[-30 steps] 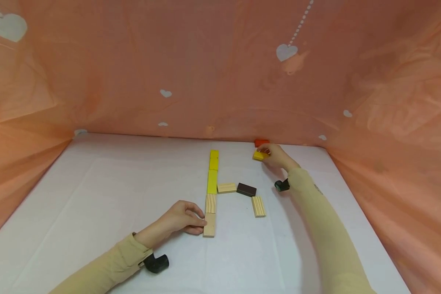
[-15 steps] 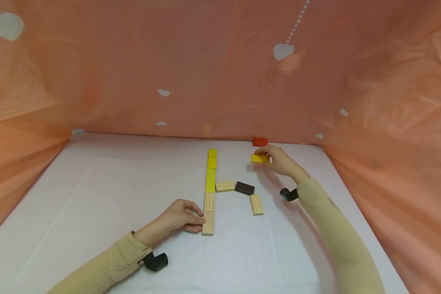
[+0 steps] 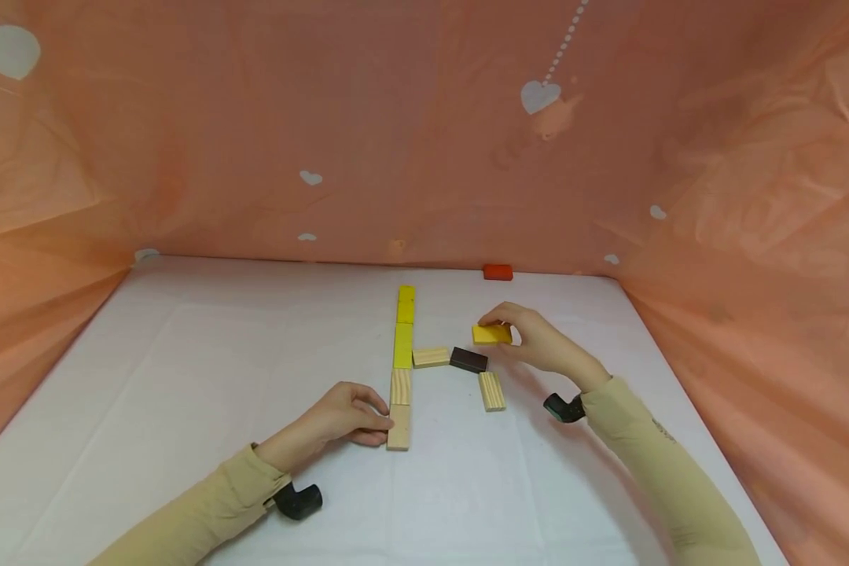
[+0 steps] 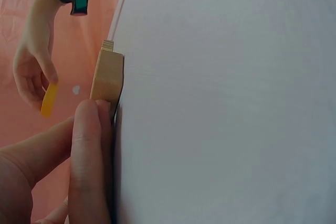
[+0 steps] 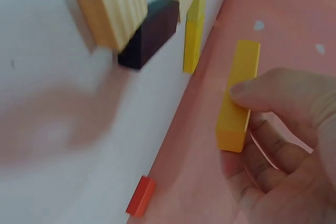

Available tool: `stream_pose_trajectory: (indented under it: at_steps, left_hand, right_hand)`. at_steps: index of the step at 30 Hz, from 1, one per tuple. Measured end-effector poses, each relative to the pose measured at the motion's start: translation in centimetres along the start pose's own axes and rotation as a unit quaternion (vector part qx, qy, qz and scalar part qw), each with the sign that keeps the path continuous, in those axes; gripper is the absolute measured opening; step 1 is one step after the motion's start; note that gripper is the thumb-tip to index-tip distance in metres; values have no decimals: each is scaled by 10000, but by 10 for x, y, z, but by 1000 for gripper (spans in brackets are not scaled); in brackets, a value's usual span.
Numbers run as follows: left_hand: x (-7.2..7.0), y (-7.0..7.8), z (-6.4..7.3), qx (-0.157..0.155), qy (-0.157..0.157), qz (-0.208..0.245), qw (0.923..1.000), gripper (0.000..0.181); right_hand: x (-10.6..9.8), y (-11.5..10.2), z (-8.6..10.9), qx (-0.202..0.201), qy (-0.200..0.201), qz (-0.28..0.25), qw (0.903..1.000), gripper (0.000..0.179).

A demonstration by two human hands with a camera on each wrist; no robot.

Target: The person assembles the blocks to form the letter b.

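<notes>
My right hand [image 3: 543, 344] pinches a yellow wooden block [image 3: 491, 335] between thumb and fingers, raised above the table; the right wrist view shows its thumb [image 5: 244, 93] on the block's face. My left hand [image 3: 343, 413] touches the side of the plain wooden block [image 3: 399, 434] at the near end of a straight row. Beyond that in the row lie a striped wooden block [image 3: 401, 386] and yellow blocks [image 3: 402, 346]. From the row's right side branch a pale wooden block [image 3: 431, 358], a dark brown block [image 3: 468, 360] and a slanted striped block [image 3: 491, 391].
A red block [image 3: 498, 272] lies at the back of the white table [image 3: 255, 338]. Behind and on both sides hangs an orange cloth [image 3: 396, 118] with white hearts. Black wrist devices [image 3: 299, 501] stick out beside both sleeves.
My right hand has lifted the yellow block from near the red block and carried it toward me, close to the dark brown block. My left hand stays at the plain block.
</notes>
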State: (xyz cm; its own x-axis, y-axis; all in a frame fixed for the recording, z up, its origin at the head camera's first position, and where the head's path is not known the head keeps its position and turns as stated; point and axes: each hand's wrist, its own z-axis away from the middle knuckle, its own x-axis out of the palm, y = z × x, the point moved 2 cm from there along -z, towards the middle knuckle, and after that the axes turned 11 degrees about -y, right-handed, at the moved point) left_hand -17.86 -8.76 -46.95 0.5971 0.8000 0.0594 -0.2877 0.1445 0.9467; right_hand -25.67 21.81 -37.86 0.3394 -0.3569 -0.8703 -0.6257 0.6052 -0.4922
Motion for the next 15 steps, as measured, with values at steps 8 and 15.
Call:
stream_pose_trajectory:
  at_steps: [8, 15]
  left_hand:
    - [1, 1, 0, -77, 34, -5, 10000, 25]
    - [1, 1, 1, -124, 22, 27, 9999, 26]
  right_hand:
    - [18, -22, 11, -200, -383, -53, 9991, 38]
    - [34, -38, 17, -323, -682, -346, 9966, 41]
